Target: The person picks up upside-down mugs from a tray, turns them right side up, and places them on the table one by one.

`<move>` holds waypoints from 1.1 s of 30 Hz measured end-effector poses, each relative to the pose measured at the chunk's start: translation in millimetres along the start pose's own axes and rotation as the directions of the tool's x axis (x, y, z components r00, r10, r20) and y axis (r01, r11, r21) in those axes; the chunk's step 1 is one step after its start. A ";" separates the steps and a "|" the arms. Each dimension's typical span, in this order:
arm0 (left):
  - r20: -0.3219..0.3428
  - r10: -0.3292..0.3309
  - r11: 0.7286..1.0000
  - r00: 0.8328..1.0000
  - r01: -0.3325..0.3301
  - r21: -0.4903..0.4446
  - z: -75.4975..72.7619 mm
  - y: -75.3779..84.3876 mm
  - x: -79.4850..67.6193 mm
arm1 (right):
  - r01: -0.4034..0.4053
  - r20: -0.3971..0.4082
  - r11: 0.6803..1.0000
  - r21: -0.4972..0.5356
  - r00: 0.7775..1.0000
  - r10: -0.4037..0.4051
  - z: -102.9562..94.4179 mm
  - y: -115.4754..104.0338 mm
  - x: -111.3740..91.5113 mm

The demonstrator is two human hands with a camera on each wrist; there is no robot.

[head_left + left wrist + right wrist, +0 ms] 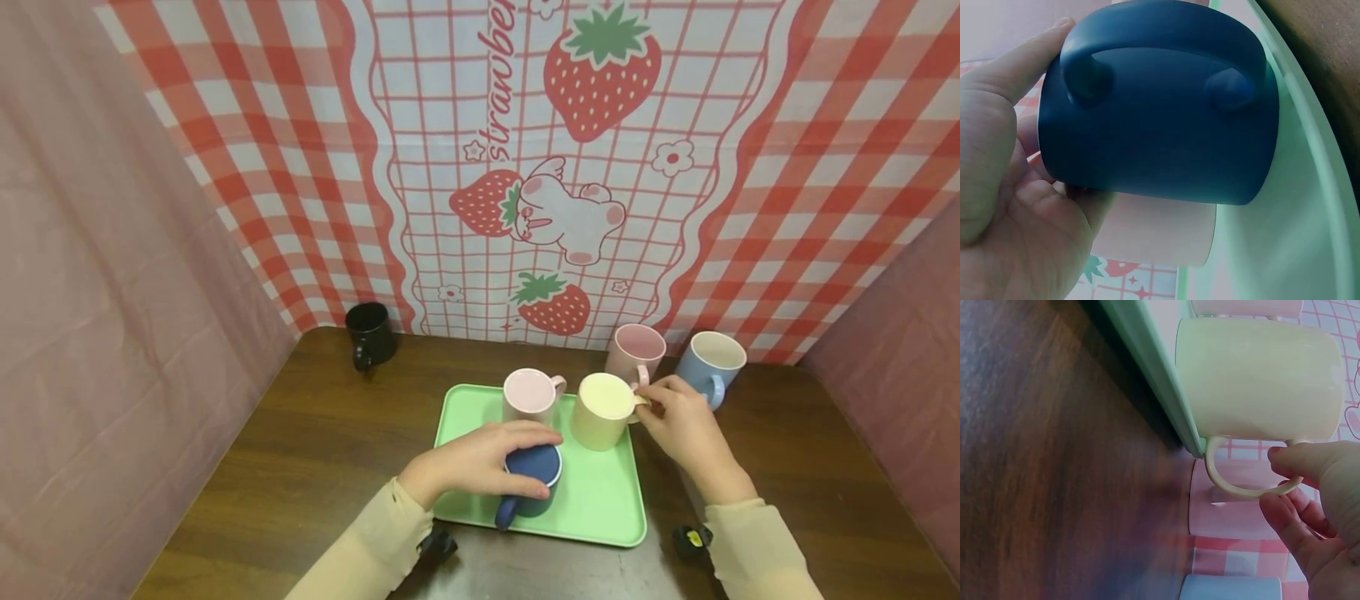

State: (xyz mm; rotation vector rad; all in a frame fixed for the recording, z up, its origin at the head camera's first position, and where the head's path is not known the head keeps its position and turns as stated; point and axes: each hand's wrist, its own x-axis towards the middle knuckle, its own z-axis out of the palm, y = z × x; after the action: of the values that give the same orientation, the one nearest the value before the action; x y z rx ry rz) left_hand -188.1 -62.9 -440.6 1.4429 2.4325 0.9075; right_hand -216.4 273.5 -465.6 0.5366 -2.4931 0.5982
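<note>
A navy blue mug (534, 463) stands upright near the front of the green tray (596, 508), its handle towards the front. My left hand (480, 460) grips it around the upper part, with thumb and fingers on opposite sides; the left wrist view shows the mug's handle (1166, 31) untouched. By its handle (1235, 489), my right hand (686, 429) pinches a pale yellow mug (602, 421) at the tray's right side. Whether this mug's base touches the tray is unclear. Behind the navy mug, a light pink mug (529, 396) is on the tray, handle to the right.
Beyond the tray's back right corner stand a darker pink mug (637, 346) and a light blue mug (708, 367). A black mug (371, 333) sits at the table's back left corner. A strawberry-print cloth (555, 208) hangs behind the wooden table (300, 467).
</note>
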 end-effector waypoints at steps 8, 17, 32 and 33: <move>-0.016 -0.005 0.999 1.000 0.004 -0.040 7.8 -6.9 2.1 | 0.069 -0.042 0.998 -0.004 0.997 -0.069 6.4 6.8 -0.7; -0.050 0.022 0.997 0.999 -0.025 -0.075 9.1 -10.3 4.8 | 0.087 -0.071 0.996 0.002 0.994 -0.087 4.7 7.1 7.1; -0.010 0.006 0.998 1.000 -0.007 -0.061 7.4 -8.4 4.2 | 0.137 0.005 0.990 0.021 0.990 -0.137 -1.6 7.3 10.2; -0.009 0.002 0.998 1.000 -0.002 -0.061 7.3 -8.5 4.7 | 0.138 0.009 0.990 0.024 0.990 -0.138 -1.8 7.5 10.6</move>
State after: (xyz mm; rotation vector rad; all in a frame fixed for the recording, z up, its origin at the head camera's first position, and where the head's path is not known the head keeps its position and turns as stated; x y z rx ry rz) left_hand -193.6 -58.8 -450.7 1.4241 2.3880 0.9813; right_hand -227.6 278.0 -460.6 0.7162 -2.4379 0.5722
